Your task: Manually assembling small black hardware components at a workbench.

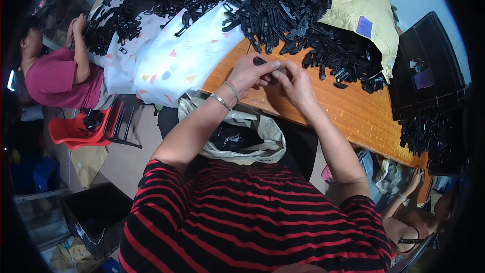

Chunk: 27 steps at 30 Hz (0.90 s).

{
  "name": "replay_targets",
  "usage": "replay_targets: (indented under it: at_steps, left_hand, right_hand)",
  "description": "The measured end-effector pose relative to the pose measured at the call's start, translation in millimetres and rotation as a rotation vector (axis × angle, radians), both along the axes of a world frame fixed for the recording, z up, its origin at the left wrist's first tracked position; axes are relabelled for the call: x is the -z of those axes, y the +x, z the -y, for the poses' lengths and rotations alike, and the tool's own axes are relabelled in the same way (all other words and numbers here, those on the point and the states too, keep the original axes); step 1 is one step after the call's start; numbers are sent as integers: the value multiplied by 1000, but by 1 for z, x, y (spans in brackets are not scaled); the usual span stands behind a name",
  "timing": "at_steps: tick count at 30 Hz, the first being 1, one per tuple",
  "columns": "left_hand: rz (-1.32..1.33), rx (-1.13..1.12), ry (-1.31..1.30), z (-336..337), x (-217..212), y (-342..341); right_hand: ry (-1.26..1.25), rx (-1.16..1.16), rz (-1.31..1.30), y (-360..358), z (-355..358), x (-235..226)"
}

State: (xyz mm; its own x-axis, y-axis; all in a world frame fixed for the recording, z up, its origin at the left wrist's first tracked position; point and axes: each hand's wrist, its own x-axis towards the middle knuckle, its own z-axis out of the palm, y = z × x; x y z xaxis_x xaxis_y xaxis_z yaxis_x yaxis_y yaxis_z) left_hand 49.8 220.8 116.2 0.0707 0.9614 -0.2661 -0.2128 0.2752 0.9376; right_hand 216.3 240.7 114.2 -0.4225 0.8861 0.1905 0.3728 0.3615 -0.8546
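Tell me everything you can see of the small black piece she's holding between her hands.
The small black piece looks like dark plastic, the same kind as the black pile behind it. The left hand pinches it at the fingertips, the right hand meets it, just above the wooden table. Fingers hide most of it; its shape is unclear.

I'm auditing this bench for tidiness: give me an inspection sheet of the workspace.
Surface: wooden table, bare strip before the hands.
Job's things: small black plastic piece pinched at the left hand; right hand meets it.
Clutter: heap of black plastic parts, tan sack, patterned white bag, grey bag at the lap, black crate.
Fingers: both hands closed together on the piece.
Cables: nothing seen.
Surroundings: seated person in pink, red chair.
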Motion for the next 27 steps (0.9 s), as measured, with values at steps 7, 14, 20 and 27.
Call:
replay_targets:
  at_steps: [7, 14, 20, 27]
  left_hand:
    - [-150, -38, 134, -8, 9, -11]
    - [-499, -42, 232, -9, 30, -12]
    - [-652, -59, 232, -11, 36, -13]
    - [-959, -108, 362, -13, 35, -5]
  right_hand:
    - [-466, 34, -195, 8, -10, 7]
    - [-533, 82, -140, 4, -13, 19]
    - [-566, 94, -91, 1, -14, 18]
    - [-266, 48, 16, 4, -26, 38]
